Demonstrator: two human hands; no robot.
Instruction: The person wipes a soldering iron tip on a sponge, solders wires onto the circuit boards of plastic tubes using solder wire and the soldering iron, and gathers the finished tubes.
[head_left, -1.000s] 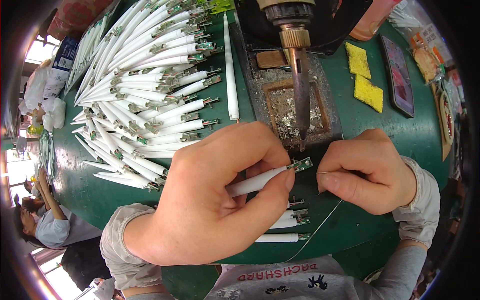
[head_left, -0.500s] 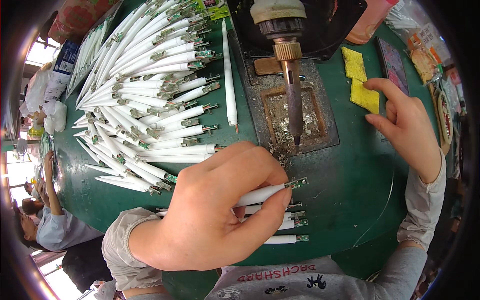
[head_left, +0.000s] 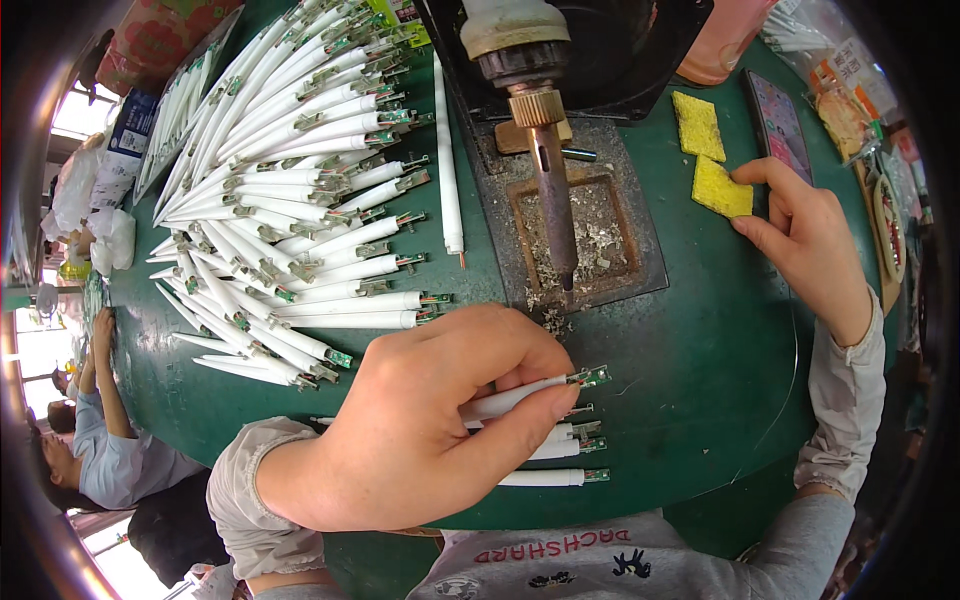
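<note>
My left hand pinches a white tapered tube between thumb and fingers. From the tube's right end sticks a small green circuit board, below and slightly right of the downward tip of a fixed soldering iron, apart from it. Below that hand, several similar white tubes lie in a row, partly covered. My right hand rests at the right edge of a yellow sponge, index finger and thumb apart, other fingers curled and partly hidden. A thin wire runs below this hand.
A big heap of white tubes with boards covers the left of the green table. Under the iron sits a tray with metal crumbs. A second sponge and a phone lie at right. Another person sits far left.
The view has shifted slightly, so the iron and tray appear farther left. In my left hand the tube has turned a little, showing more of the board's face. My right hand stays by the sponge.
</note>
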